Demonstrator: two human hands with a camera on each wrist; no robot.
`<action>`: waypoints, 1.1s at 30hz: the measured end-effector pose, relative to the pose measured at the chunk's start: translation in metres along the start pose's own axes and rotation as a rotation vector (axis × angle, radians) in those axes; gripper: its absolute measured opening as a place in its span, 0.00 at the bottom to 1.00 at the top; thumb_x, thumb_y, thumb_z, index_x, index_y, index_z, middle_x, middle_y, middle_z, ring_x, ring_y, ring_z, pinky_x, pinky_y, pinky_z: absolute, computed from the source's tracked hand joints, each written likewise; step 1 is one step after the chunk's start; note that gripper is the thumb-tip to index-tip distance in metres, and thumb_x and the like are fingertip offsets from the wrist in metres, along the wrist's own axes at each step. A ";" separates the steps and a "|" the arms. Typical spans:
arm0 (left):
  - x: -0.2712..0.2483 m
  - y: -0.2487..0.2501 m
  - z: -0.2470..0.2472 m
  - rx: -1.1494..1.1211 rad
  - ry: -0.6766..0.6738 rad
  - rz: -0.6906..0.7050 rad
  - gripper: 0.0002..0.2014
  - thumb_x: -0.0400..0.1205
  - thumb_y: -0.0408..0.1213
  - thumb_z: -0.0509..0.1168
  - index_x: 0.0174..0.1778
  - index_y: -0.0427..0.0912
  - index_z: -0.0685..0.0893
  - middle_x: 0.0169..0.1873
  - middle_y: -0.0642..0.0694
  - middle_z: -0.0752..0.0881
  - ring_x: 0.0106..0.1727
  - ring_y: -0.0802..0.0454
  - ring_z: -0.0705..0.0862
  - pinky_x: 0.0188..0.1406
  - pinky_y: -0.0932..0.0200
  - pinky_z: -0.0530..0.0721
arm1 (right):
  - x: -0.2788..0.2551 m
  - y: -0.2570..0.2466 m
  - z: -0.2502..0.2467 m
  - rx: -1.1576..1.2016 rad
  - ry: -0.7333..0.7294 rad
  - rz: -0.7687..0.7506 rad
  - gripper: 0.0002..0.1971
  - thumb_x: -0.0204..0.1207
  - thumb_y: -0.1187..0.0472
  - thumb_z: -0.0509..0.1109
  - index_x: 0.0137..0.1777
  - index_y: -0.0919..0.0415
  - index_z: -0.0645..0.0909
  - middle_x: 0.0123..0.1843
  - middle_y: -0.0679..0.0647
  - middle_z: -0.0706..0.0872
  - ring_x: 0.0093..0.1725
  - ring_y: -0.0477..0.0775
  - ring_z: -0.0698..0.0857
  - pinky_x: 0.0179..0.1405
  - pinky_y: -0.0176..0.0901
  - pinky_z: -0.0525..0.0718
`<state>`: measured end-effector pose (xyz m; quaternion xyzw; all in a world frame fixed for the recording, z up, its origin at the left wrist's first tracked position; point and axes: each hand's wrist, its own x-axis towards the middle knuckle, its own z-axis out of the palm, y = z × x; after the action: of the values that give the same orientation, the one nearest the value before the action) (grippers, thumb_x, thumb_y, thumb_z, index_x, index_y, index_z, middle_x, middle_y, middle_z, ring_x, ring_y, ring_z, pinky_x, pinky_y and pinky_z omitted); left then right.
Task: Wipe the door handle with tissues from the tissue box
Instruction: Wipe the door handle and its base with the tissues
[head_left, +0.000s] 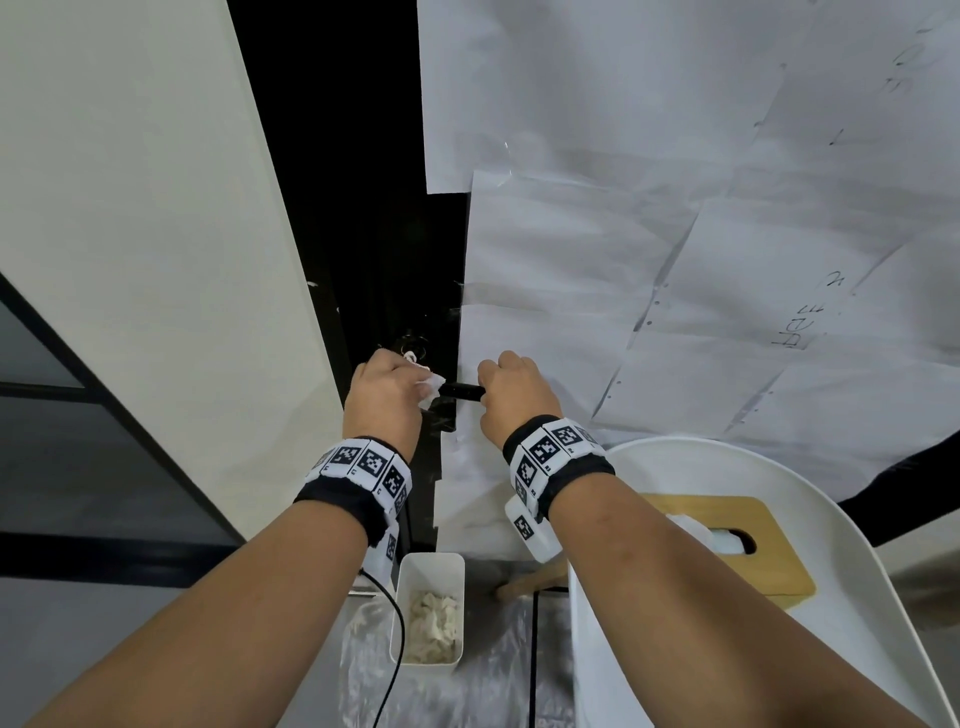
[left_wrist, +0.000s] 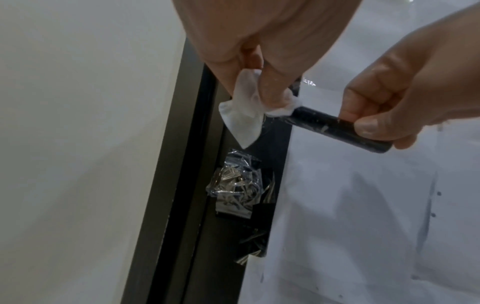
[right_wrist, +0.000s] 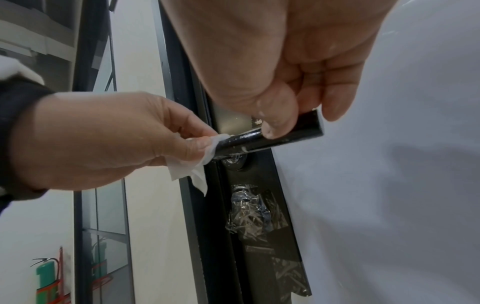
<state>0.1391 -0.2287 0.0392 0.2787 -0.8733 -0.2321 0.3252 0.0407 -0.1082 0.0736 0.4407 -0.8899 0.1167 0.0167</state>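
A black door handle (head_left: 464, 390) (left_wrist: 335, 127) (right_wrist: 272, 137) sticks out from the dark door edge. My left hand (head_left: 387, 392) (right_wrist: 103, 135) pinches a crumpled white tissue (head_left: 430, 384) (left_wrist: 242, 111) (right_wrist: 194, 168) against the handle's inner end, near the door. My right hand (head_left: 514, 395) (left_wrist: 389, 115) grips the handle's free outer end between thumb (right_wrist: 278, 121) and curled fingers. A wooden tissue box (head_left: 727, 545) with a tissue in its slot lies on a white chair at the lower right.
White paper sheets (head_left: 675, 234) cover the door to the right. A small white bin (head_left: 431, 608) with used tissues stands on the floor below my hands, on clear plastic. The white chair (head_left: 857, 597) is close at my right. Crinkled tape (left_wrist: 233, 185) covers the lock plate.
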 end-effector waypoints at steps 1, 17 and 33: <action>0.000 0.001 -0.001 -0.049 0.016 -0.049 0.06 0.79 0.29 0.69 0.49 0.38 0.90 0.50 0.47 0.82 0.51 0.48 0.80 0.48 0.64 0.78 | 0.000 0.000 0.000 0.002 0.001 0.001 0.08 0.76 0.70 0.62 0.53 0.64 0.76 0.54 0.60 0.77 0.54 0.59 0.75 0.39 0.45 0.70; 0.003 0.005 -0.009 -0.157 0.017 -0.386 0.07 0.79 0.40 0.70 0.49 0.42 0.84 0.46 0.45 0.86 0.48 0.47 0.83 0.45 0.58 0.78 | -0.001 -0.002 0.000 -0.007 0.020 0.005 0.09 0.75 0.72 0.61 0.53 0.64 0.75 0.54 0.60 0.77 0.55 0.59 0.74 0.40 0.44 0.69; -0.015 0.018 0.021 -0.967 -0.046 -0.864 0.12 0.86 0.36 0.59 0.60 0.35 0.81 0.52 0.36 0.88 0.51 0.42 0.89 0.52 0.49 0.88 | -0.001 -0.001 0.001 -0.018 0.020 -0.006 0.09 0.75 0.72 0.61 0.54 0.64 0.75 0.54 0.60 0.77 0.55 0.59 0.75 0.41 0.45 0.70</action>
<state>0.1276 -0.2015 0.0290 0.4220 -0.4862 -0.7150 0.2727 0.0419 -0.1077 0.0729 0.4420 -0.8893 0.1130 0.0300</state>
